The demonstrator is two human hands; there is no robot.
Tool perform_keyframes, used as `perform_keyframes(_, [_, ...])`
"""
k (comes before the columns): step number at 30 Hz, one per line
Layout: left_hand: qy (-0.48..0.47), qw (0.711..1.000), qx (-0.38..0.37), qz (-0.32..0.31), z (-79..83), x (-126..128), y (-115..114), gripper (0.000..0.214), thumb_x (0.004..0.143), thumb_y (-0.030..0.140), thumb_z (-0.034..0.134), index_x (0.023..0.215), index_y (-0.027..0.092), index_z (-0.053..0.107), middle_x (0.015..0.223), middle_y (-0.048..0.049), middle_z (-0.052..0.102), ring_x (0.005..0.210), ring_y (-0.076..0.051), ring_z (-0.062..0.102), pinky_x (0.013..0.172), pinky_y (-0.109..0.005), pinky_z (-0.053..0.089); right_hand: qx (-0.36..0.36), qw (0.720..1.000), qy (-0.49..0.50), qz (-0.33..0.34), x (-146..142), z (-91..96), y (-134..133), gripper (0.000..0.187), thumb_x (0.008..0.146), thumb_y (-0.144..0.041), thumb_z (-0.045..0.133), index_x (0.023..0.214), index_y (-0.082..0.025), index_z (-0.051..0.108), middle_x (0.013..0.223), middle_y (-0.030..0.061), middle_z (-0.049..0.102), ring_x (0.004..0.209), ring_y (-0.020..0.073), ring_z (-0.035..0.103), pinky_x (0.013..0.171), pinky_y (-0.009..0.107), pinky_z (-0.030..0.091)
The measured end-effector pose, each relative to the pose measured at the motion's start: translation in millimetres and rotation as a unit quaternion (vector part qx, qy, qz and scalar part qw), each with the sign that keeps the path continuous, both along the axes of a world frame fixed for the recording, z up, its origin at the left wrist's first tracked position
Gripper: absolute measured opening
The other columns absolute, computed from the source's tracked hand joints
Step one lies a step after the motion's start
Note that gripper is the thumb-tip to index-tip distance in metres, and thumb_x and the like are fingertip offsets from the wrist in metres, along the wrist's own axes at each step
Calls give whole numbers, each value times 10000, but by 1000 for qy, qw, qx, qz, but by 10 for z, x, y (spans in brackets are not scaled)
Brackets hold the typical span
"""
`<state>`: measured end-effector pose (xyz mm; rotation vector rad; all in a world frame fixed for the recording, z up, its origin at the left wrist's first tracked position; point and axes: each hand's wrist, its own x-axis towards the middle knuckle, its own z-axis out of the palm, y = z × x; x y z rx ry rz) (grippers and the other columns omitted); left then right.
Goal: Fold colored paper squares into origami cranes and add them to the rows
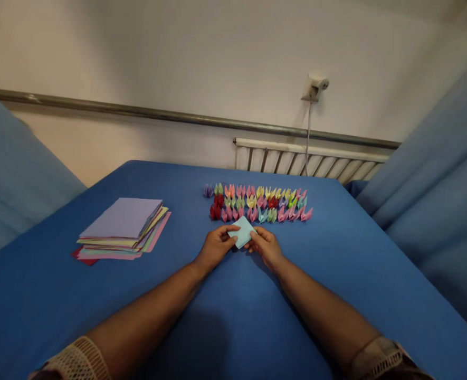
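Note:
Between my two hands is a small light-blue square of folded paper, turned so that it looks like a diamond. My left hand pinches its left corner between thumb and fingers. On the right side, the thumb of my right hand lies on the paper with the fingers behind it. The paper is just above the blue table cover. Right behind it stand rows of small folded paper cranes in pink, red, yellow, green, purple and blue.
A stack of coloured paper sheets, lilac on top, lies to the left, with a red sheet poking out below. Blue curtains hang at both sides. Behind the table are a radiator, a metal rail and a wall socket with a cord.

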<state>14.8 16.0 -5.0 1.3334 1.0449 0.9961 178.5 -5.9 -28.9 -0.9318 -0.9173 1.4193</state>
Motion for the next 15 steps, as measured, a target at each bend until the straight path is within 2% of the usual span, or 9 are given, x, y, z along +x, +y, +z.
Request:
perform_keyframes(4, [-15, 1000, -6, -5, -43, -20, 42, 377, 653, 284, 704, 999, 142, 654, 897, -58, 717, 830, -192, 674, 776, -324, 518, 19, 1000, -11, 20, 13, -52, 6, 337, 667, -376, 760, 918, -171, 663, 644, 12, 676, 566, 139, 625, 491, 223, 458])
perform_keyframes(9, [-29, 1000, -10, -6, -61, -18, 73, 376, 648, 260, 718, 998, 140, 654, 909, -62, 717, 854, -191, 673, 811, -337, 516, 31, 999, -17, 23, 35, -78, 14, 287, 681, -333, 736, 910, -173, 669, 632, 9, 672, 557, 139, 624, 503, 235, 459])
perform_keyframes(12, [-35, 999, -12, -6, -48, -11, 71, 353, 645, 236, 714, 981, 141, 661, 901, -52, 715, 833, -172, 668, 794, -314, 513, 23, 999, -11, 20, 40, -69, 9, 289, 672, -334, 738, 902, -173, 672, 628, 7, 674, 551, 136, 624, 500, 232, 458])
perform_keyframes(15, [-38, 999, -14, -3, -30, -4, 67, 334, 641, 227, 721, 958, 134, 667, 828, -31, 702, 739, -140, 648, 712, -269, 502, 17, 1000, -3, 19, 41, -69, 9, 279, 691, -344, 717, 901, -166, 675, 640, 13, 677, 556, 135, 626, 504, 230, 462])
